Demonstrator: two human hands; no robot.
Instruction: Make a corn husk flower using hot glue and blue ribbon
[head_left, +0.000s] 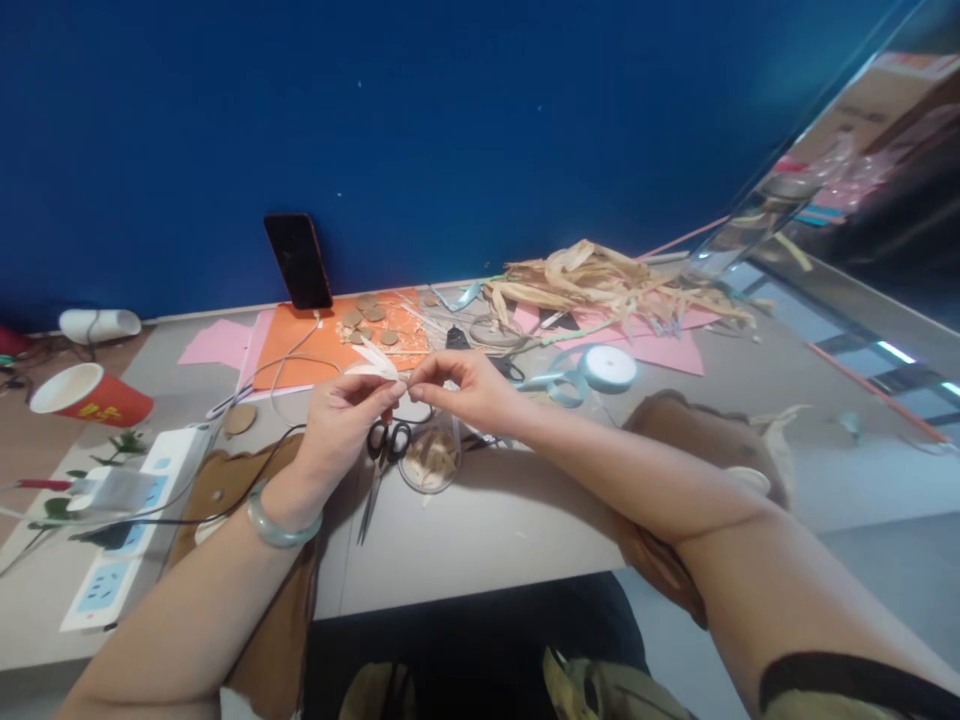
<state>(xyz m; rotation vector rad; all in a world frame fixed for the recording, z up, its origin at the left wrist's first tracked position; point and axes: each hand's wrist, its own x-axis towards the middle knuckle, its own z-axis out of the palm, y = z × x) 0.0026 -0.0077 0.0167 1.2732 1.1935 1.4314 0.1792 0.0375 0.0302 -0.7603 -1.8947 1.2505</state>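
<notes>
My left hand (339,420), with a pale green bangle at its wrist, pinches a bundle of whitish, petal-like strips (373,362) that fans out above the fingers. Thumb and fingers of my right hand (466,388) are pinched together right beside the left fingertips, at the base of the strips. What the right fingers hold is too small to make out. Just below the hands lie black-handled scissors (381,462), blades toward me. A round clear dish (430,486) with pale scraps in it stands to their right.
Dried husks (585,282) are heaped on pink paper at the back right, near a light-blue ribbon spool (611,368). A phone (297,262) leans on the blue wall behind orange paper (285,368) with brown discs. Left are a red paper cup (105,396), a power strip (105,590) and cables.
</notes>
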